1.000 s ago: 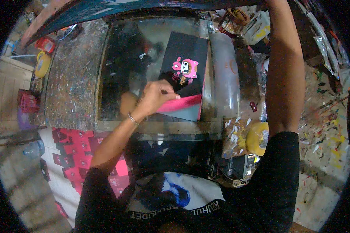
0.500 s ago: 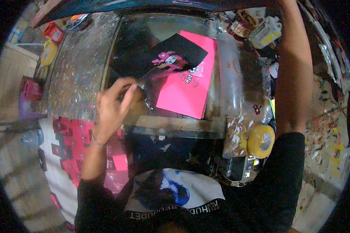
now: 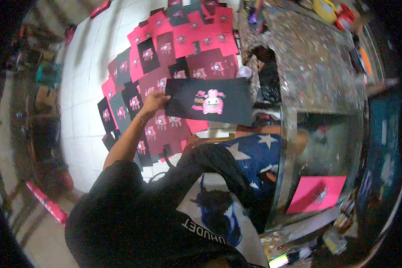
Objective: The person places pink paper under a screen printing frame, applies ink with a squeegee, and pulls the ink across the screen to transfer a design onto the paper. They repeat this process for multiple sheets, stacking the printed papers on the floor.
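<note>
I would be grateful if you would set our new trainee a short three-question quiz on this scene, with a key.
1. Multiple choice: What colour is the sheet lying on the glassy panel at the right? A) yellow B) pink C) white
2. True or false: The left hand grips the black sheet by its middle.
3. Short answer: On what are the many printed pieces beyond and around that hand spread?

Key:
1. B, pink.
2. False; it grips the end at the picture's left.
3. The white floor.
</note>
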Action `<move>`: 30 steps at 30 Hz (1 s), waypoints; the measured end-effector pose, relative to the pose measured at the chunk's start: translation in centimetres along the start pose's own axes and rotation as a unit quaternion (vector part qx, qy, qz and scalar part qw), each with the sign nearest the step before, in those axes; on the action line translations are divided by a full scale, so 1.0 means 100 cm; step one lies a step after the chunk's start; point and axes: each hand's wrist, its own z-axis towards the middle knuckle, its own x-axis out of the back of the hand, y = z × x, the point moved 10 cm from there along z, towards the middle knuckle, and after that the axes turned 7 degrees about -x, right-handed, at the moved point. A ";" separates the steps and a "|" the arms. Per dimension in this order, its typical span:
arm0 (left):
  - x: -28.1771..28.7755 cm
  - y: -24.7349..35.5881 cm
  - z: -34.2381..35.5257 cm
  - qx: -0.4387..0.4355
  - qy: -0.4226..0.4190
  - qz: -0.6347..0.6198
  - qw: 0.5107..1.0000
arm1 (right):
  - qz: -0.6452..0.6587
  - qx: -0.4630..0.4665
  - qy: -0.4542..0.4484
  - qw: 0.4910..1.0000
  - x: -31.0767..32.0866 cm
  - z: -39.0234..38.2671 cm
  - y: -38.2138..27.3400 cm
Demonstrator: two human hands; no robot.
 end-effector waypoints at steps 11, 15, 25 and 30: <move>0.146 -0.251 0.050 0.139 0.264 0.097 0.949 | 0.001 -0.066 -0.011 0.998 -0.026 -0.022 -0.006; 0.203 -0.228 0.095 0.132 0.194 0.361 0.903 | 0.007 -0.069 -0.021 0.997 -0.038 -0.012 -0.025; 0.394 -0.163 0.184 0.023 0.454 -0.053 0.889 | 0.004 -0.073 -0.038 0.997 -0.036 0.007 -0.047; 0.465 -0.114 0.201 -0.055 0.505 -0.097 0.856 | -0.023 -0.084 -0.061 0.994 -0.039 0.011 -0.049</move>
